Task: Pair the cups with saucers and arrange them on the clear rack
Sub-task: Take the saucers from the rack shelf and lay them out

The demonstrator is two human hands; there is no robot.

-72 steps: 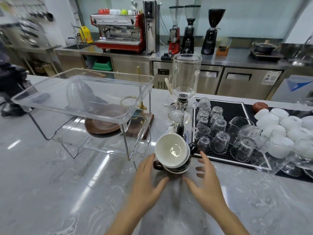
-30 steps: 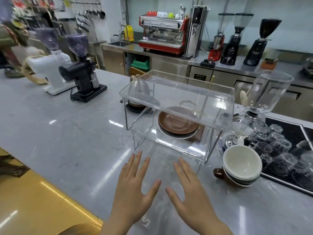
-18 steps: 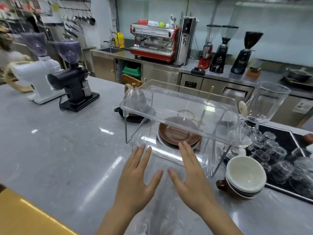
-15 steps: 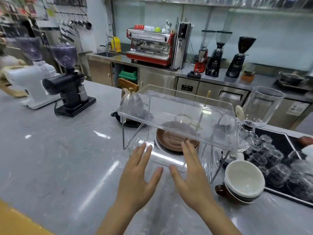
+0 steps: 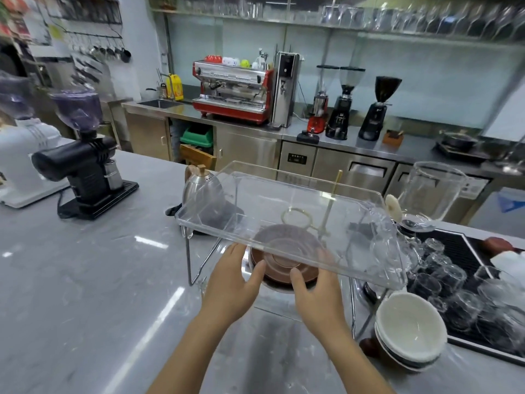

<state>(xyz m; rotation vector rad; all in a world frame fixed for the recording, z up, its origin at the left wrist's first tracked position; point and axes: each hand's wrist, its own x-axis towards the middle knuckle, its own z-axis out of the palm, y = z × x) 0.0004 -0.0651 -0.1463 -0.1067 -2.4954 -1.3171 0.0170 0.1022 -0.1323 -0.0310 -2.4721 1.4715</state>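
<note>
A clear two-tier rack (image 5: 287, 194) stands on the grey marble counter. On its lower shelf lies a stack of brown saucers (image 5: 284, 258). My left hand (image 5: 231, 282) and my right hand (image 5: 316, 294) reach under the top tray, one on each side of the stack. Thumbs and fingers rest at the stack's front rim; whether they grip it is unclear. A stack of white-lined cups with brown handles (image 5: 409, 334) sits on the counter to the right of the rack.
A steel kettle (image 5: 200, 191) stands behind the rack's left end. A glass siphon brewer (image 5: 429, 194) and a black mat with upturned glasses (image 5: 454, 282) are on the right. Black grinder (image 5: 85, 169) and white grinder (image 5: 22, 163) stand at left.
Both hands moved forward from the counter in front of the rack to under its top tray, reaching the saucer stack. The view shifted closer to the rack.
</note>
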